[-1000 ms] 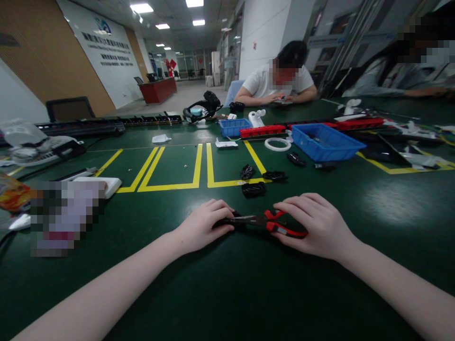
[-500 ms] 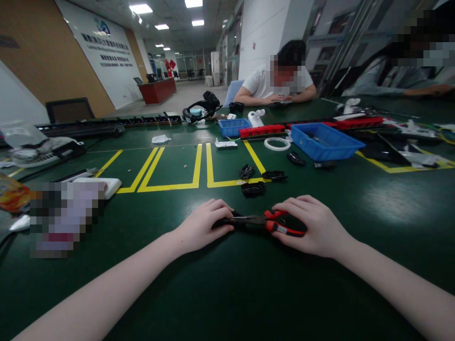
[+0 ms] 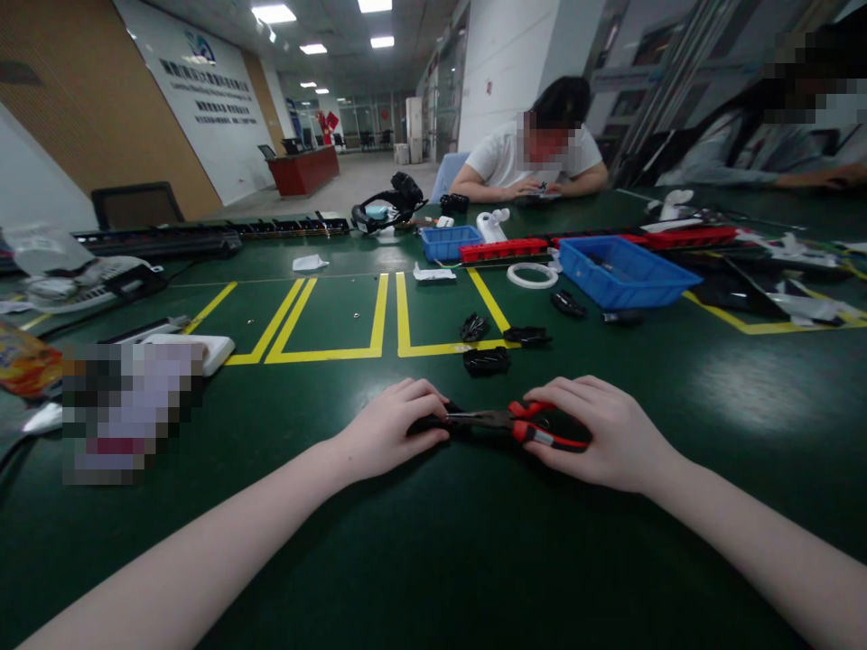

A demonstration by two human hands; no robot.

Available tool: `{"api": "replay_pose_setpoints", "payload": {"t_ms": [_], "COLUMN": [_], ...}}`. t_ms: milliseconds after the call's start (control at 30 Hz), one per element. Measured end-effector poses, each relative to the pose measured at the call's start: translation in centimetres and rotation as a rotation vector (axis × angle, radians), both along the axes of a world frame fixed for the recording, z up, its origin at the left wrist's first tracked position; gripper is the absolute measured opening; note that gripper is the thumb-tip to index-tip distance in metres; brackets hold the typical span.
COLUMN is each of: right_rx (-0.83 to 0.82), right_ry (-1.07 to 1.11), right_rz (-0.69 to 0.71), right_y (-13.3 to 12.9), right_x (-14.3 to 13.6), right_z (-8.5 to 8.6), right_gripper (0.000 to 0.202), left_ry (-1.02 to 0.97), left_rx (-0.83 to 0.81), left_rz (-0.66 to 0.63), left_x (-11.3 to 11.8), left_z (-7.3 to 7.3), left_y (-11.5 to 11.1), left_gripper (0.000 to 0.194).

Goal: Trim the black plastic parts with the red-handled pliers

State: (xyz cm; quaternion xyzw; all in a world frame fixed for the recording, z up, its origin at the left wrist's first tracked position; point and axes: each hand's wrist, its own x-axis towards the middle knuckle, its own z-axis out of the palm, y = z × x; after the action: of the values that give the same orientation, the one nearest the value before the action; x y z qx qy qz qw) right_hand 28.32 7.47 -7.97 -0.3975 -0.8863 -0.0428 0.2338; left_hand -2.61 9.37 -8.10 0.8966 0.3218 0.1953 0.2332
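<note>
One broad green tabletop (image 3: 406, 560), smooth with a dull sheen, carries everything here, marked off by straight strips of yellow tape (image 3: 325, 357). Beyond the right hand (image 3: 602, 438) sits a blue plastic bin (image 3: 629, 287), its walls flaring outwards, and farther left a smaller blue bin (image 3: 451, 244).

The right hand is wrapped around the red-and-black handles of long-nose pliers (image 3: 555, 440), whose slim metal nose points to the left hand (image 3: 389, 429). That hand is pinched, thumb against fingers, on a small black part (image 3: 426, 424) in front of the wearer. The part lies left of the right hand, roughly in line with the pliers, its long axis seeming to run side to side; the left hand is nearer, already touching it. Fingers hide much of its shape, and whether the plier tips grip it I cannot tell.

Farther off lies a smooth white ring (image 3: 533, 276), flat on the table. Smallest are the glossy, ridged black pieces (image 3: 486, 361) near the tape corner, irregular in outline
</note>
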Motion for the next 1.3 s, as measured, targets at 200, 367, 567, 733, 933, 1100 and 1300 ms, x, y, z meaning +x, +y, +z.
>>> {"api": "replay_pose_setpoints", "payload": {"t_ms": [200,367,567,733,933,1100,1300], "right_rx": [-0.003,0.005,0.024,0.013,-0.050,-0.062,-0.079], "right_ry": [-0.016,-0.018,-0.014,-0.002,0.024,0.030,0.039], "right_rz": [0.014,0.030,0.042,0.036,0.002,-0.002,-0.009], "right_y": [-0.07,-0.20,-0.19,-0.15,-0.07,-0.01,-0.02], "right_x": [-0.21,-0.43,-0.44,-0.24,-0.23,-0.26,-0.21], "right_z": [0.21,0.47,0.42,-0.08,-0.35,-0.35,-0.37], "right_gripper": [0.036,0.036,0.036,0.037,0.036,0.037,0.038], "left_ry": [-0.003,-0.020,-0.033,-0.027,-0.024,-0.019,-0.010], "left_rx": [0.006,0.028,0.024,0.016,0.008,0.009,0.010], "left_rz": [-0.001,-0.013,-0.013,-0.006,0.000,-0.003,0.001], "left_x": [0.01,-0.05,-0.08,-0.03,0.05,0.06,0.09], "left_z": [-0.12,-0.26,-0.29,-0.21,-0.01,0.05,0.08], "left_y": [0.06,0.04,0.05,0.02,0.05,0.00,0.03], "left_gripper": [0.009,0.008,0.007,0.007,0.007,0.007,0.007]}}
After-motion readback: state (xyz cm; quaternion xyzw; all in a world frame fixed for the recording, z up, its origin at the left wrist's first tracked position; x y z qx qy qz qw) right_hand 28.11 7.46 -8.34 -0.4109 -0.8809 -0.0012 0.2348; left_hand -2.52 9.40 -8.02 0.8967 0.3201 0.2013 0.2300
